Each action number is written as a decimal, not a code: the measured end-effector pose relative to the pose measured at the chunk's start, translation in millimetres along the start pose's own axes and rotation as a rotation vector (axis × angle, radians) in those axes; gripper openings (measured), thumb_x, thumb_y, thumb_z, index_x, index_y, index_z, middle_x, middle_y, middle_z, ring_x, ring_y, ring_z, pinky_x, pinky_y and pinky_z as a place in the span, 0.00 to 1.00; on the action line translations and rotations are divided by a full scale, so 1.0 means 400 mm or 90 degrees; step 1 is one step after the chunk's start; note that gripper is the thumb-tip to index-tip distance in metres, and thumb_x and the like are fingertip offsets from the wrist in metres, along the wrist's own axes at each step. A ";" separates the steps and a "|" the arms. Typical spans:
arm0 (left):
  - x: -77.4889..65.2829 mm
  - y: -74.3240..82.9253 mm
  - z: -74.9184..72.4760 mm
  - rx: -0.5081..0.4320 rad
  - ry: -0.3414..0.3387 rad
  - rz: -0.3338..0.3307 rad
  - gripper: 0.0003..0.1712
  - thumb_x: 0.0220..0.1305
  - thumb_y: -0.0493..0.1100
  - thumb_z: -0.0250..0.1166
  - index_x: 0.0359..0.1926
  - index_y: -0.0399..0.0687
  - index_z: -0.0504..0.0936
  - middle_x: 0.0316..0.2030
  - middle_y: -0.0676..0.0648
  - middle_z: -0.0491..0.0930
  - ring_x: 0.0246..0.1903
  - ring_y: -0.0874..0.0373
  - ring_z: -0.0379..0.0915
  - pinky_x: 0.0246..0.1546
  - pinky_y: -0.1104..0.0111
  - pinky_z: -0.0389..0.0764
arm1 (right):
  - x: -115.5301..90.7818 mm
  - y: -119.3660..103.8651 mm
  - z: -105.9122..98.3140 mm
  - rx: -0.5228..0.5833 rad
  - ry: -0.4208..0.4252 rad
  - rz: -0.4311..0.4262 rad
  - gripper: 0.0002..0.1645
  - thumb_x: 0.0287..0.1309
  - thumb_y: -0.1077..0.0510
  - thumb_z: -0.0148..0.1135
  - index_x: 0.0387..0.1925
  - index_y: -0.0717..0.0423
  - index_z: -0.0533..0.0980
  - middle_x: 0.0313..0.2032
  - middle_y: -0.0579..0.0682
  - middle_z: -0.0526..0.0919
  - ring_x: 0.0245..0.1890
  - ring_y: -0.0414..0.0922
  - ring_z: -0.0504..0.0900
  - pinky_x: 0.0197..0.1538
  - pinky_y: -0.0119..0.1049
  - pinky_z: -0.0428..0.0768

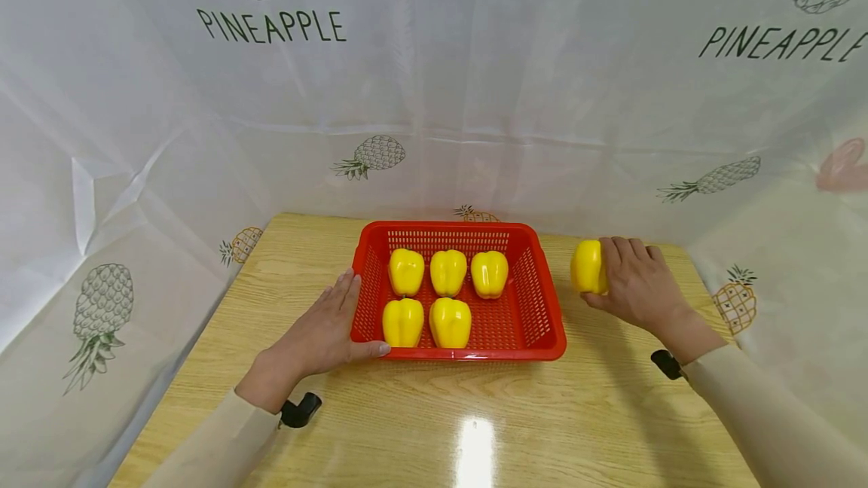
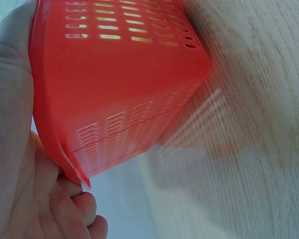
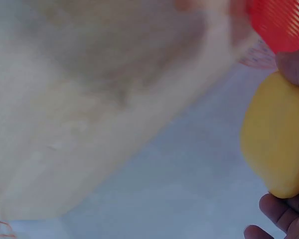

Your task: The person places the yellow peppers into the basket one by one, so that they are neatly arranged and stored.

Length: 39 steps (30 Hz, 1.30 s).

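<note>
A red plastic basket (image 1: pixel 498 326) with slotted walls sits on the table, holding several yellow bell peppers (image 1: pixel 447 273). Three form a back row; two stand in front. My left hand (image 1: pixel 325 326) holds the basket's front left corner, thumb along the front rim and fingers along the left side. In the left wrist view, the basket's outer wall (image 2: pixel 114 74) lies against that hand. Right of the basket, my right hand (image 1: pixel 637 281) grips another yellow bell pepper (image 1: pixel 588 267), apart from the basket. The right wrist view shows this pepper (image 3: pixel 274 134) between thumb and fingers.
The wooden table (image 1: pixel 407 413) spreads around the basket. Behind it and at both sides hangs a pale cloth (image 1: pixel 475 96) printed with pineapples. Inside the basket, bare floor (image 1: pixel 495 326) shows at the front right.
</note>
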<state>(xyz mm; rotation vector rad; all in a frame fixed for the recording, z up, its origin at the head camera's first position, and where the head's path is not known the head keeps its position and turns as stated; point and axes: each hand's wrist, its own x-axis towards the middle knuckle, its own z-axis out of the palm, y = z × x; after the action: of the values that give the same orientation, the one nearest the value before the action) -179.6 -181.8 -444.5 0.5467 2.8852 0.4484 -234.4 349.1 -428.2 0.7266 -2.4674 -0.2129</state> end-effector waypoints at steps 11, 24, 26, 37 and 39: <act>0.001 0.001 0.000 0.001 0.001 0.004 0.80 0.54 0.86 0.62 0.83 0.30 0.44 0.84 0.31 0.42 0.83 0.36 0.41 0.82 0.44 0.49 | 0.106 -0.100 -0.070 0.035 -0.016 0.006 0.59 0.43 0.32 0.79 0.60 0.70 0.68 0.49 0.68 0.79 0.48 0.66 0.77 0.45 0.57 0.78; 0.003 0.000 -0.001 0.002 0.004 0.006 0.80 0.54 0.86 0.62 0.83 0.30 0.45 0.83 0.30 0.43 0.83 0.35 0.42 0.82 0.44 0.50 | 0.130 -0.269 -0.041 0.051 -0.113 -0.080 0.58 0.48 0.24 0.73 0.59 0.68 0.72 0.51 0.62 0.81 0.50 0.59 0.78 0.51 0.51 0.80; 0.003 0.000 0.000 0.000 0.002 0.006 0.80 0.53 0.86 0.62 0.83 0.30 0.45 0.83 0.31 0.43 0.83 0.35 0.42 0.82 0.44 0.50 | 0.129 -0.281 -0.035 0.054 -0.129 -0.086 0.56 0.48 0.23 0.72 0.58 0.67 0.73 0.50 0.61 0.81 0.48 0.58 0.77 0.48 0.50 0.78; 0.003 0.001 -0.001 0.001 -0.001 0.007 0.80 0.54 0.86 0.61 0.83 0.29 0.44 0.83 0.30 0.43 0.83 0.34 0.42 0.82 0.43 0.50 | 0.130 -0.312 -0.012 0.067 -0.234 -0.094 0.61 0.51 0.20 0.69 0.65 0.68 0.73 0.55 0.60 0.82 0.52 0.57 0.76 0.55 0.50 0.77; 0.004 0.001 -0.001 0.002 -0.003 0.004 0.80 0.53 0.87 0.61 0.83 0.30 0.44 0.83 0.31 0.42 0.83 0.35 0.41 0.82 0.43 0.50 | 0.132 -0.314 -0.010 0.061 -0.238 -0.100 0.61 0.52 0.20 0.68 0.65 0.68 0.73 0.56 0.61 0.81 0.54 0.57 0.76 0.56 0.51 0.77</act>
<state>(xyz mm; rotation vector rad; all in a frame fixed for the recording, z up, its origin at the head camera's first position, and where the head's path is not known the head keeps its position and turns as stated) -181.1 -181.0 -444.1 0.5570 2.8810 0.4426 -212.2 214.8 -437.4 1.0000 -2.7888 -0.3145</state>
